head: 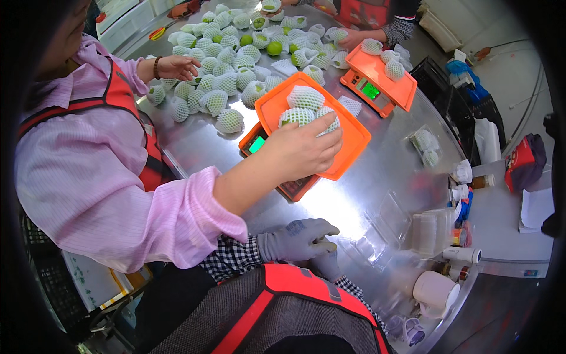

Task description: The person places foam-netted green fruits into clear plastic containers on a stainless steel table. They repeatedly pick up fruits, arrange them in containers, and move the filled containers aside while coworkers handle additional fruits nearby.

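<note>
My left hand [297, 240], in a grey work glove, is held over the near edge of the metal table; its fingers are a little apart and nothing shows in them. Just beneath its fingertips is my right hand [328, 264], gloved in grey too and partly hidden, so its fingers are unclear. Beyond my hands stands an orange weighing scale [349, 152]. On its tray lie several green fruits in white foam net sleeves [305, 98], and a co-worker's bare hand [305, 148] rests on them. A clear plastic clamshell box [389, 221] lies open to my right.
Many foam-sleeved green fruits [230, 119] cover the far table. Another orange scale [404, 90] carries several; a second co-worker's hand [351, 39] is near it. A packed clear box [425, 144], stacked clear boxes [431, 232] and a pale mug [435, 290] line the right side.
</note>
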The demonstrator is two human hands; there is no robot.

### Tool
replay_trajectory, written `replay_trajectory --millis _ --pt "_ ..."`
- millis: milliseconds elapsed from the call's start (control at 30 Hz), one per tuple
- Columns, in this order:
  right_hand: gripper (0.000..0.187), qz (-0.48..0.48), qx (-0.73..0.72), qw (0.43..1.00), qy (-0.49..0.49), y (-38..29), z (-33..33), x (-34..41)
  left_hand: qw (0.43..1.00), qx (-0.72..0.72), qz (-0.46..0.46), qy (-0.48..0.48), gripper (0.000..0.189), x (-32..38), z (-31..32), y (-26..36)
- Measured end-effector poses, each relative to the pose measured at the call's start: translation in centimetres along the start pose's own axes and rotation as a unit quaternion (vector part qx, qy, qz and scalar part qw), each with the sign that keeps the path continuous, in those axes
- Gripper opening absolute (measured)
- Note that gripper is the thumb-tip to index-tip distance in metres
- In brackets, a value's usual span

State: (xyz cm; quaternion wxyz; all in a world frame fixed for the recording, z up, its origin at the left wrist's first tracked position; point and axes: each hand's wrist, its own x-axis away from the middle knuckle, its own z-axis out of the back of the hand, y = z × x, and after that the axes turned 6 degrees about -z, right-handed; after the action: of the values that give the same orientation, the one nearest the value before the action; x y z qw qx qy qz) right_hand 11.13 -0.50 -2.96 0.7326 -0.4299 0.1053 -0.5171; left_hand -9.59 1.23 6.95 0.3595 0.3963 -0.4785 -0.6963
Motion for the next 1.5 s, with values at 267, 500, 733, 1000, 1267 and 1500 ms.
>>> replay_trajectory --millis 267,500,733,1000,1267,1500 --pt "0.025 0.015 0.042 0.999 0.003 0.1 0.3 -1.3 0.999 -0.037 -0.019 0.023 0.041 0.9 -0.3 -0.4" --pt "0.024 0.025 0.021 0.999 0.016 1.1 0.1 -0.6 0.999 -0.027 -0.013 0.028 0.042 1.7 -1.0 -0.2" --pt "0.024 0.064 0.119 0.99 0.036 4.0 -1.3 -1.4 0.999 -0.043 -0.014 0.029 0.042 1.7 -1.8 -0.5" --pt "0.018 0.053 0.069 0.996 0.023 1.2 0.2 -0.7 0.998 -0.032 -0.018 0.044 0.04 1.8 -1.7 -0.3" --pt "0.02 0.02 0.051 0.998 0.007 1.9 -0.1 -1.0 0.999 -0.042 -0.009 0.021 0.041 1.2 -1.5 0.0" --pt "0.02 0.027 0.134 0.991 -0.008 2.1 0.0 -1.1 0.999 -0.038 0.01 0.001 0.041 0.6 -1.4 0.4"
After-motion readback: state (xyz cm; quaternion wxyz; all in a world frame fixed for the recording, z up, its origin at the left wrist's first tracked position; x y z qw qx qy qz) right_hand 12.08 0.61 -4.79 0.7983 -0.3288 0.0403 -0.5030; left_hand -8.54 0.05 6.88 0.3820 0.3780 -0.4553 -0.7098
